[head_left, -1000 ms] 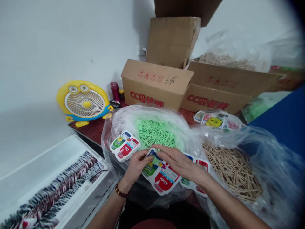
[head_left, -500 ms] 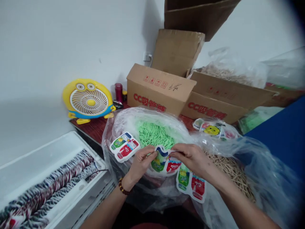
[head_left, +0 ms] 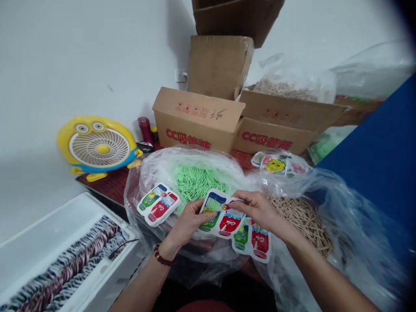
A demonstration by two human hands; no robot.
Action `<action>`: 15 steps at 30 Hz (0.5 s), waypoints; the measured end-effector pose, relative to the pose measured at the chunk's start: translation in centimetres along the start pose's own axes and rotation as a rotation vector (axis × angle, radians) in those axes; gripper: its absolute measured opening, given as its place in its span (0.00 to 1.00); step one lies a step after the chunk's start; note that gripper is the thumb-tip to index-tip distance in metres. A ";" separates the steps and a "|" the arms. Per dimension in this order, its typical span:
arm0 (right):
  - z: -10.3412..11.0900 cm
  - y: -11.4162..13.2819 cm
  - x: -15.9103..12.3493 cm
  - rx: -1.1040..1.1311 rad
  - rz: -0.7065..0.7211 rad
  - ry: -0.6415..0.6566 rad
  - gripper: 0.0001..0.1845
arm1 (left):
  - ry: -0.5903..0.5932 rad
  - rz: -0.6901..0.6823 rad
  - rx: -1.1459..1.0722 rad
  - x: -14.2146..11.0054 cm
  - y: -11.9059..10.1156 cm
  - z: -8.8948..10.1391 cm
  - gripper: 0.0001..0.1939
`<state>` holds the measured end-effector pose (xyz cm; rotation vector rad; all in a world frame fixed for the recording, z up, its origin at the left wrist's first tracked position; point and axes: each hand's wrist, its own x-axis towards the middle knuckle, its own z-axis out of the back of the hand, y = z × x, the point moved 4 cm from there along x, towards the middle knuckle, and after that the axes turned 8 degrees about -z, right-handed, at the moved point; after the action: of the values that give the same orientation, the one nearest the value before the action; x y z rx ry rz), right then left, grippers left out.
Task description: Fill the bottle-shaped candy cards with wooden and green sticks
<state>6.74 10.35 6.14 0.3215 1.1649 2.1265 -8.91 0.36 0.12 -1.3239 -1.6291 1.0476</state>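
A printed candy pouch (head_left: 227, 227) with a green and a red bottle design is held over the bags. My left hand (head_left: 188, 222) pinches its left side, thumb on the front. My right hand (head_left: 258, 210) grips its upper right edge; some fingertips are hidden behind it. Green sticks show through the pouch's clear window. Below and to the right lies a similar pouch (head_left: 261, 247), partly covered. Left of my hands is a stack of such pouches (head_left: 158, 204). Behind the held pouch, a clear bag (head_left: 152, 169) holds thin green sticks (head_left: 198, 182).
Brown sticks (head_left: 300, 221) fill another clear bag at right. Cardboard boxes (head_left: 195, 123) stand behind, near a yellow fan (head_left: 97, 145). A white foam box (head_left: 117, 273) with striped twisted pieces is at lower left. More pouches (head_left: 279, 164) lie behind the brown sticks. A blue panel (head_left: 367, 147) borders the right.
The held pouch, its top edge bent between both hands before, is now flatter with its front showing and green sticks in its window. The whole view has shifted slightly.
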 end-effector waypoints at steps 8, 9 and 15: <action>1.0 -3.6 -1.0 0.051 -0.071 0.015 0.12 | -0.014 0.052 0.203 0.8 1.5 -1.0 0.11; 1.1 -4.0 -1.1 0.048 -0.081 0.019 0.12 | -0.010 0.067 0.203 0.8 1.8 -1.1 0.11; 1.8 -5.1 -2.0 -0.017 -0.088 0.001 0.12 | 0.015 0.157 0.171 0.8 2.8 -2.3 0.13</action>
<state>11.46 12.05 3.25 0.2575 1.1402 2.0592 -5.97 1.76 -1.62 -1.3572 -1.4083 1.2390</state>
